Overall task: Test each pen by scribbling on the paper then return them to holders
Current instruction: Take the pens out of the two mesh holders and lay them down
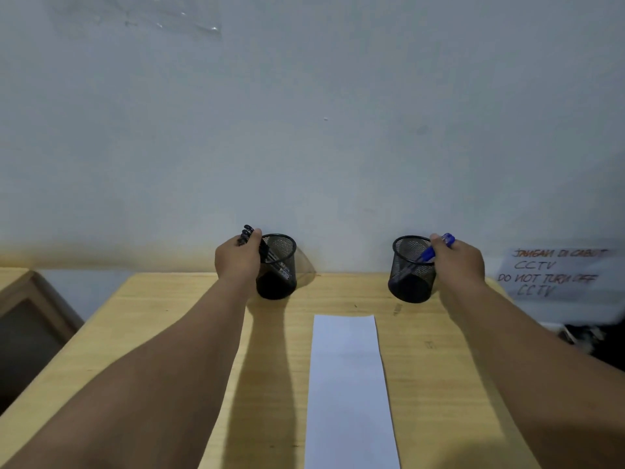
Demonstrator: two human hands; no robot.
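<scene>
Two black mesh pen holders stand at the table's far edge against the wall: the left holder (279,265) and the right holder (411,270). My left hand (236,255) grips a bunch of black pens (247,234) whose lower ends reach into the left holder. My right hand (458,262) grips blue pens (436,248) that slant down into the right holder. A long strip of white paper (348,384) lies flat on the table between my forearms, with no marks visible on it.
The light wooden table (162,319) ends at the pale wall (304,130). A handwritten CCTV notice (554,272) hangs at the right, with dark clutter (585,336) below it. A wooden frame (30,309) sits lower at the left.
</scene>
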